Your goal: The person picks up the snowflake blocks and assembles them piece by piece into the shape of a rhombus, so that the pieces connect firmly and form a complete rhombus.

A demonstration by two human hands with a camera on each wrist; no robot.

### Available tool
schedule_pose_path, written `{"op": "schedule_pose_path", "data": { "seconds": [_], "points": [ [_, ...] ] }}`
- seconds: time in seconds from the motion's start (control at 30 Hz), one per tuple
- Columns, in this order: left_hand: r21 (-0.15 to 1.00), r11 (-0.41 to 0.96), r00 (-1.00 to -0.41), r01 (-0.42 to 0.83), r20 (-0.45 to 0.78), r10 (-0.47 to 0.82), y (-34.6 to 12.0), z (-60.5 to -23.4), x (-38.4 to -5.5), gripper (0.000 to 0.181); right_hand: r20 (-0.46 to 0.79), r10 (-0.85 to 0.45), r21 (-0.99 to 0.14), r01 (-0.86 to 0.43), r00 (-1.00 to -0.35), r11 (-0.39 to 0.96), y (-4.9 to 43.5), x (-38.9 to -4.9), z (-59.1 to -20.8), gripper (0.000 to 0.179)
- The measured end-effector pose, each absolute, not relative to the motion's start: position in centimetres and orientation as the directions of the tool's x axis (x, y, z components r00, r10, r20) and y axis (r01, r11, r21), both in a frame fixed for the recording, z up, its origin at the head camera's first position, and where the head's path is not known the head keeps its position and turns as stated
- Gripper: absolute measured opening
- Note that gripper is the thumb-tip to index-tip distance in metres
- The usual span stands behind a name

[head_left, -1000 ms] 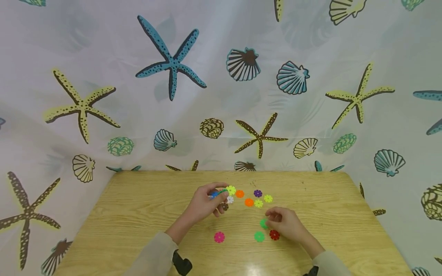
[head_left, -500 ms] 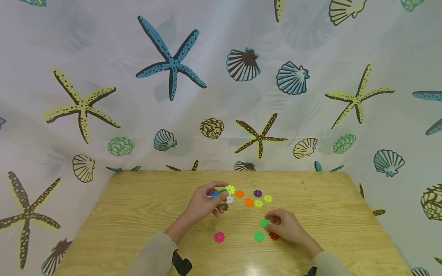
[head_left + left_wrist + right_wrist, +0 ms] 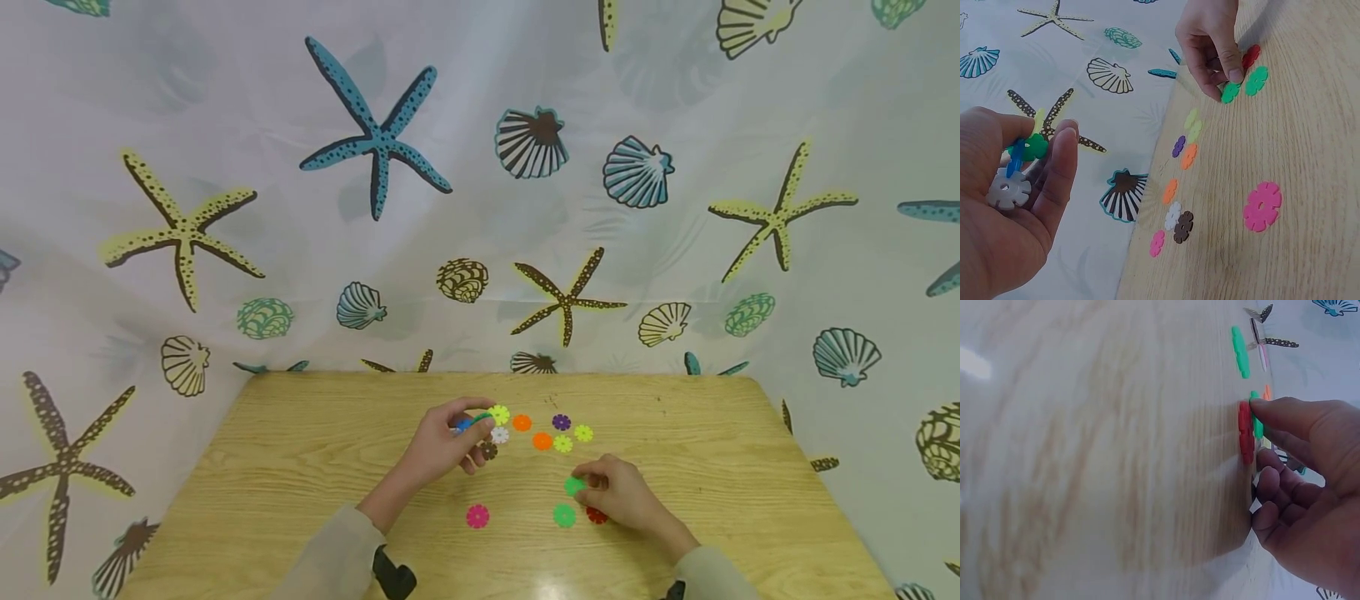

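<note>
My left hand (image 3: pixel 442 443) holds up a cluster of joined notched plastic flower discs. In the left wrist view its white disc (image 3: pixel 1007 191), blue disc (image 3: pixel 1015 157) and green disc (image 3: pixel 1037 147) show; a yellow disc (image 3: pixel 499 414) sticks out past the fingertips in the head view. Low over the table, my right hand (image 3: pixel 628 493) pinches a loose green disc (image 3: pixel 574 486) between thumb and fingers. Partly under that hand lies a red disc (image 3: pixel 597 517). A second green disc (image 3: pixel 565 516) lies flat just left of the red one.
Toward the back of the wooden table (image 3: pixel 330 433) lie orange (image 3: pixel 542 442), purple (image 3: pixel 562 422), yellow (image 3: pixel 583 433), white (image 3: pixel 500 435) and brown (image 3: pixel 489 451) discs. A pink disc (image 3: pixel 477 517) is nearer the front. A shell-print curtain (image 3: pixel 465 208) hangs behind.
My right hand has shifted slightly down and left, its thumb and fingers closing in on the green disc and covering more of the red one. The left hand stays almost still.
</note>
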State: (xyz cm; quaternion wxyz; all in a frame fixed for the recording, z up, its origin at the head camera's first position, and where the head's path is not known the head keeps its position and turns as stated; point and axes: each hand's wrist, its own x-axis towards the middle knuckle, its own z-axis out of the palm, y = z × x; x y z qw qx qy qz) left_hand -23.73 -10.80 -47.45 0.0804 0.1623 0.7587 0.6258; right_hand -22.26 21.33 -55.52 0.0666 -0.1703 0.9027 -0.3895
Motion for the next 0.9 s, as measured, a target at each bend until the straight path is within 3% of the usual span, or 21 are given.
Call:
{"op": "schedule_pose_path", "data": {
  "seconds": [0.43, 0.9],
  "points": [
    [0.978, 0.155, -0.932, 0.14, 0.077, 0.353, -10.8, -47.5, -23.8, 0.042, -0.039, -0.322, -0.787, -0.17, -0.946, 0.593, 20.9, -22.4, -54.7, 0.015],
    [0.978, 0.158, -0.936, 0.135, 0.073, 0.346, -10.7, -47.6, -24.1, 0.041, 0.14, -0.288, -0.762, -0.289, -0.947, 0.579, 19.6, -23.0, -51.8, 0.01]
  ]
}}
